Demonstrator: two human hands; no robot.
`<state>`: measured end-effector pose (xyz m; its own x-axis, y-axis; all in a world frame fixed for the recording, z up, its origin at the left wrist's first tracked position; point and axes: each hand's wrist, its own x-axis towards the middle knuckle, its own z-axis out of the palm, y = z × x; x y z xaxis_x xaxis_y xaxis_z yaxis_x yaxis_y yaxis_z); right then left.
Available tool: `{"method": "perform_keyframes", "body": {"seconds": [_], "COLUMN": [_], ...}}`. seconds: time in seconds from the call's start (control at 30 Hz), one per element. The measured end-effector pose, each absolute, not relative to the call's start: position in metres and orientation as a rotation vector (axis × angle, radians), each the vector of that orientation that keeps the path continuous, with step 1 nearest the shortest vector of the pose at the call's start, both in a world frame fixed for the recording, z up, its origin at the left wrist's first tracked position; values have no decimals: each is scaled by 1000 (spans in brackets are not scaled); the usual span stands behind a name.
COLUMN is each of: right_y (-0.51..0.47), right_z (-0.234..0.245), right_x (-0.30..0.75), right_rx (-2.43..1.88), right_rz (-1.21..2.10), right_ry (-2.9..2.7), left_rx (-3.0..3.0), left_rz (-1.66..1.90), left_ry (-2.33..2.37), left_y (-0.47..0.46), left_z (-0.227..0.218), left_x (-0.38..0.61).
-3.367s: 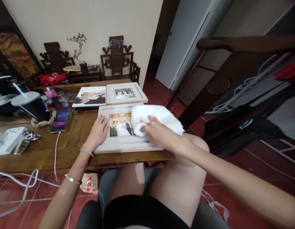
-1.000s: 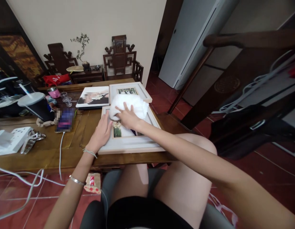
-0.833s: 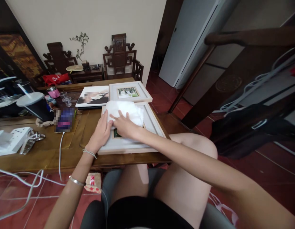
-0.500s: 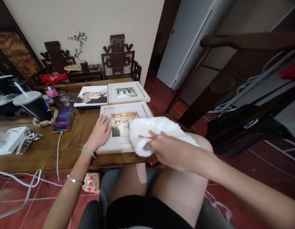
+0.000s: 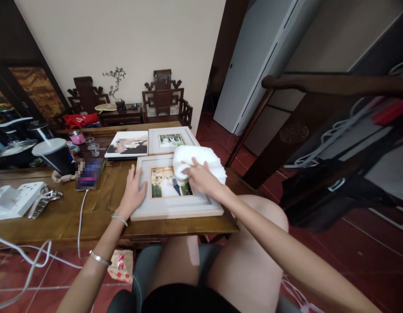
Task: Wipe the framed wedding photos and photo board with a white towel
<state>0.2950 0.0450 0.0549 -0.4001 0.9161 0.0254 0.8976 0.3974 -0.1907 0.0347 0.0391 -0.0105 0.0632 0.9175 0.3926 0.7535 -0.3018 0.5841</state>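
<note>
A pale wooden picture frame [image 5: 175, 213] with a photo in its middle lies flat near the table's front edge. On its left side rests my left hand [image 5: 133, 191], fingers stretched out along the border. My right hand [image 5: 201, 174] grips a fluffy white cloth [image 5: 201, 155], bunched over the upper right part of the frame. That corner of the frame is hidden under the cloth. Just behind lies a second picture frame [image 5: 153, 141], and left of it a white photo panel [image 5: 118, 145] sits on something dark.
On the wooden table [image 5: 103, 224] to the left are a dark cup with a straw [image 5: 56, 158], a phone [image 5: 89, 174] on a white cable, a power strip [image 5: 21, 198] and a pink mug [image 5: 76, 138]. A wooden chair back [image 5: 295, 126] stands at right.
My right hand has moved the white cloth up and away from the frame's lower right, uncovering more of the photo. My left hand stays on the frame's left side. The view has tilted slightly upward.
</note>
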Motion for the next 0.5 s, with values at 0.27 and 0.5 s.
{"method": "perform_keyframes", "body": {"seconds": [0.27,0.5], "right_y": [-50,-56], "right_z": [38,34], "right_x": [329,344], "right_rx": [-1084,-901], "right_rz": [423,137], "right_ry": [-2693,-2397], "left_rx": [1056,739], "left_rz": [1100,1116], "left_ry": [1489,1486], "left_y": [6,-41], "left_z": [15,31], "left_x": [33,37]}}
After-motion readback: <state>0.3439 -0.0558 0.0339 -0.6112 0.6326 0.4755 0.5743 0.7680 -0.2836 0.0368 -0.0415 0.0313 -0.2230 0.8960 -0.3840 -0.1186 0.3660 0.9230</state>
